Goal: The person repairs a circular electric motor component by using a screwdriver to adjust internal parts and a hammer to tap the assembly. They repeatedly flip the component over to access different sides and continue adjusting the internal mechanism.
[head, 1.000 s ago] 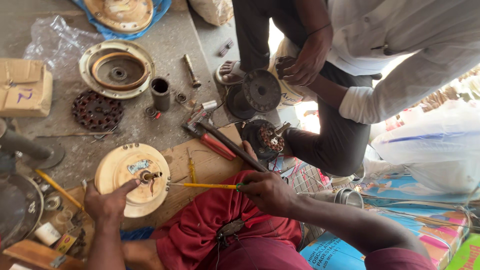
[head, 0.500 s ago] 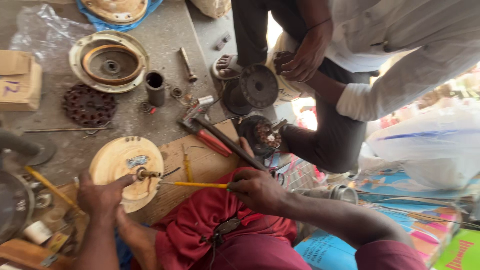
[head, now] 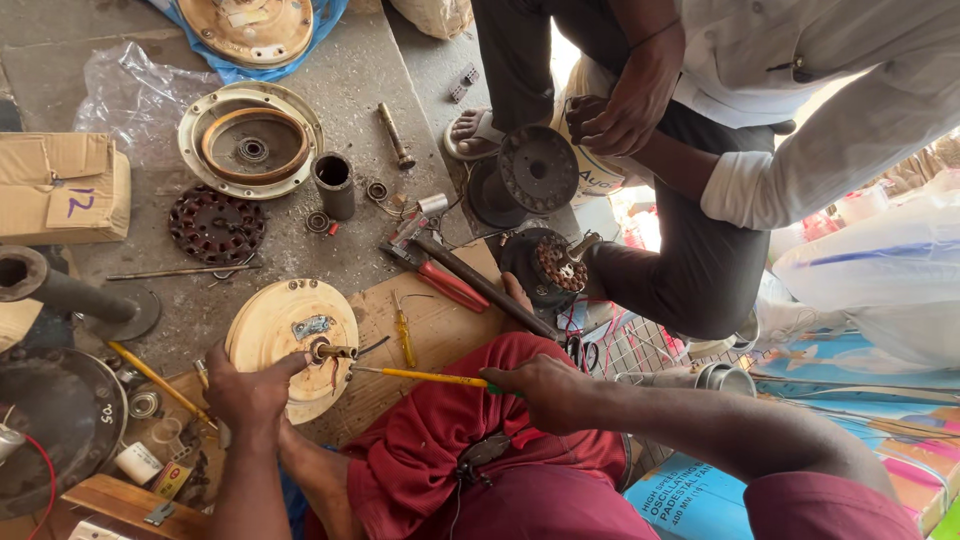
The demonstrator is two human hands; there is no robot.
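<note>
Bare grey concrete floor (head: 330, 90), dusty and stained, under daylight; a flat sheet of brown cardboard (head: 440, 320) lies on it, bright glare at right.

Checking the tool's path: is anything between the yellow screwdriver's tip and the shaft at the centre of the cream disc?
Nothing visible. The right hand holds the yellow screwdriver, whose tip reaches the shaft of the cream disc over bare cardboard. The left hand grips the disc's near edge, beside that line.
</note>
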